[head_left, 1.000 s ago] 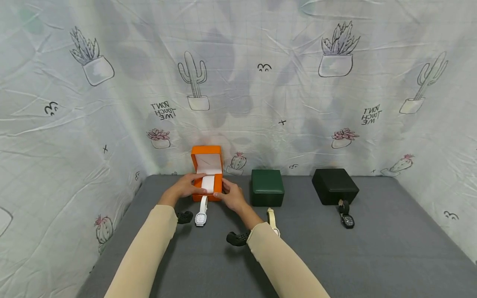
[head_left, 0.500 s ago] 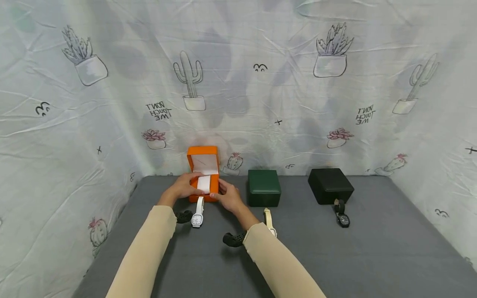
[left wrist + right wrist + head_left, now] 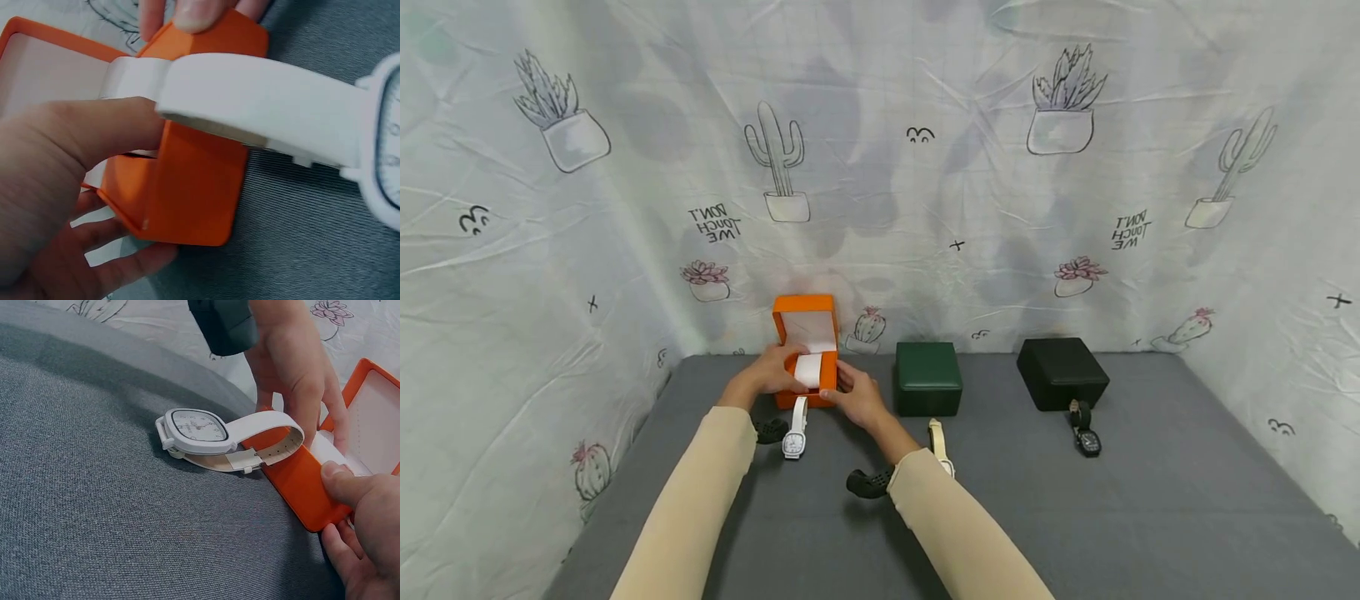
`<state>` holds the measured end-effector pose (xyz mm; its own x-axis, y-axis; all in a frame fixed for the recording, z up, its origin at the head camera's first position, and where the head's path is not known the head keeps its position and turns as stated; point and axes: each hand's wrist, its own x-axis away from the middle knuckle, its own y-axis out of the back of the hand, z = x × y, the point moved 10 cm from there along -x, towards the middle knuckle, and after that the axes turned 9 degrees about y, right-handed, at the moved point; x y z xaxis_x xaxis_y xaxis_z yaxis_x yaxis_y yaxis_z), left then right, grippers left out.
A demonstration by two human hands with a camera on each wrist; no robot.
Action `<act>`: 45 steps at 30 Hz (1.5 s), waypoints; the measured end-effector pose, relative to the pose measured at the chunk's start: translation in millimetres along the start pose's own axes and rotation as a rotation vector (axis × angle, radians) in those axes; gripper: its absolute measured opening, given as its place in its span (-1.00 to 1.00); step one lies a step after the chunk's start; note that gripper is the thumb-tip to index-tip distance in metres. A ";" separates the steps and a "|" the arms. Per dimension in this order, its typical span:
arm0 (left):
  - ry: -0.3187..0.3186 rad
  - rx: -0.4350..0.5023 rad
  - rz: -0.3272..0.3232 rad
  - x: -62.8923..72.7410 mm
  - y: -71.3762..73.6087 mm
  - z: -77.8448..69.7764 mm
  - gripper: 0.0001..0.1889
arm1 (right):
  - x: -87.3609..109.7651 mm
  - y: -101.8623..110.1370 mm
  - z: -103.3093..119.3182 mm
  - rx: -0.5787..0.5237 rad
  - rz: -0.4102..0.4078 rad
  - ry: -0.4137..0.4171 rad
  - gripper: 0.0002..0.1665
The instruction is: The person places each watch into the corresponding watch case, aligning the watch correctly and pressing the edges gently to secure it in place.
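On the grey surface (image 3: pixel 1007 525), I register a cream-strapped watch (image 3: pixel 937 437) nearest, partly hidden by the right sleeve (image 3: pixel 962 525), then a white watch (image 3: pixel 793 442). Directly behind the latter stands the open orange box (image 3: pixel 303 497): the right hand (image 3: pixel 861 400) clamps its right front corner; the left hand (image 3: pixel 772 372) pinches the white cushion (image 3: pixel 808 369) inside. Further right: a closed green box (image 3: pixel 928 379) and black box (image 3: pixel 1062 372). Printed cloth (image 3: pixel 880 183) hangs behind.
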<state>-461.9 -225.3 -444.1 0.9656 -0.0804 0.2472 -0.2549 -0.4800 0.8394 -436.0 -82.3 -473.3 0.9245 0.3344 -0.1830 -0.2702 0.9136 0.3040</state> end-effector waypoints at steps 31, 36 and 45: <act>-0.024 0.138 -0.042 20.9 21.3 4.6 -0.21 | -0.6 -2.0 0.3 -0.001 0.012 -0.025 -0.20; -0.022 0.122 -0.063 30.0 27.0 5.8 -0.24 | -0.7 0.5 0.1 0.015 0.016 -0.034 -0.19; -0.048 0.116 -0.093 44.6 31.2 18.8 -0.33 | 2.7 1.4 5.0 0.030 -0.008 -0.025 -0.22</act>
<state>-425.8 -260.2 -415.9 0.9868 -0.0709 0.1453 -0.1591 -0.5849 0.7953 -432.5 -81.2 -468.7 0.9334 0.3204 -0.1619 -0.2545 0.9087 0.3309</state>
